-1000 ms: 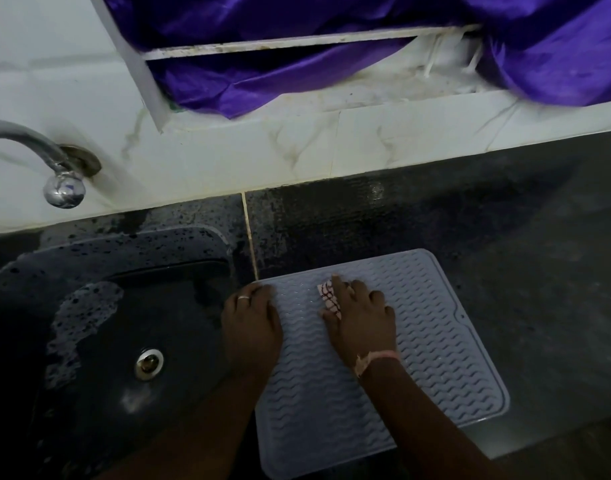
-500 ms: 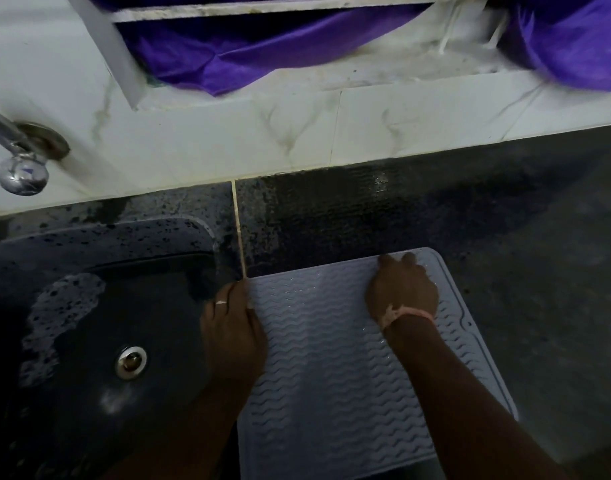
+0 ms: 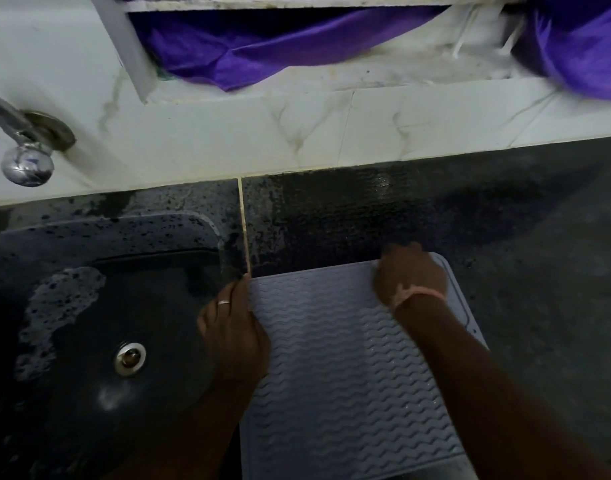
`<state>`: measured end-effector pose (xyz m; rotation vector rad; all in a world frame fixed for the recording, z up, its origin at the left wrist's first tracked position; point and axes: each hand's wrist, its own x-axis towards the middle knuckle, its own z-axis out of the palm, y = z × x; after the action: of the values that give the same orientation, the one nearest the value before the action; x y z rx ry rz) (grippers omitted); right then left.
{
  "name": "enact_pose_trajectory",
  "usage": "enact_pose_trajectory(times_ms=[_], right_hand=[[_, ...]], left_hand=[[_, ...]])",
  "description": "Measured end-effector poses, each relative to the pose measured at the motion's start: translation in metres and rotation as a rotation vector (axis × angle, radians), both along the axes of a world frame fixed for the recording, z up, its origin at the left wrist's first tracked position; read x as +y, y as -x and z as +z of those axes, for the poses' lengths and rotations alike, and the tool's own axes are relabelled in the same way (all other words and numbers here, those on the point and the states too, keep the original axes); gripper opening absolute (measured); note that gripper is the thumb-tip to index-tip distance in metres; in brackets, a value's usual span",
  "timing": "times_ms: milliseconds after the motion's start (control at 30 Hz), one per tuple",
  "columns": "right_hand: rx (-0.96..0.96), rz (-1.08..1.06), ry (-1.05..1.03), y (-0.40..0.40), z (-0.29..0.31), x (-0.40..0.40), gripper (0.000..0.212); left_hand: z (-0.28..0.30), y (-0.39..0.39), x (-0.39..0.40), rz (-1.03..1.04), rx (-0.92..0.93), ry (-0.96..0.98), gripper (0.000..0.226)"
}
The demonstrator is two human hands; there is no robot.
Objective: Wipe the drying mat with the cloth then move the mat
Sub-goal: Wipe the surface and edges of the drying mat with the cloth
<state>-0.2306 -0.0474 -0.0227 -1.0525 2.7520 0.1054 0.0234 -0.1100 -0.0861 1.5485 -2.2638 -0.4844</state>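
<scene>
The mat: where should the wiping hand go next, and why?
Probably sweep back toward the near edge. The right hand is at the far right corner of the drying mat, while the left hand steadies its left edge; the cloth is hidden underneath.

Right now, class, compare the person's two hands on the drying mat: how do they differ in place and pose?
The left hand lies along the drying mat's left edge beside the sink; the right hand is at the mat's far right corner. The left hand wears a ring; the right wrist wears a pink band. The left fingers lie fairly straight; the right fingers curl out of sight. Both touch the mat.
</scene>
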Motion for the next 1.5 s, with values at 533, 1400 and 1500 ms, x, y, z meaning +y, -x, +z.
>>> enact_pose_trajectory(times_ms=[533,1400,1500], right_hand=[[-0.205,0.269,0.100,-0.142,-0.005,-0.064,0.026],[-0.328,-0.089,0.160,-0.049,-0.002,-0.035,0.029],[-0.121,-0.324,0.140,0.013,-0.004,0.006,0.030]], left_hand=[[-0.001,0.003,-0.006,0.087,0.226,-0.097,0.072],[-0.007,-0.001,-0.010,0.187,-0.055,-0.163,0.055],[-0.011,-0.001,-0.010,0.156,-0.075,-0.134,0.054]])
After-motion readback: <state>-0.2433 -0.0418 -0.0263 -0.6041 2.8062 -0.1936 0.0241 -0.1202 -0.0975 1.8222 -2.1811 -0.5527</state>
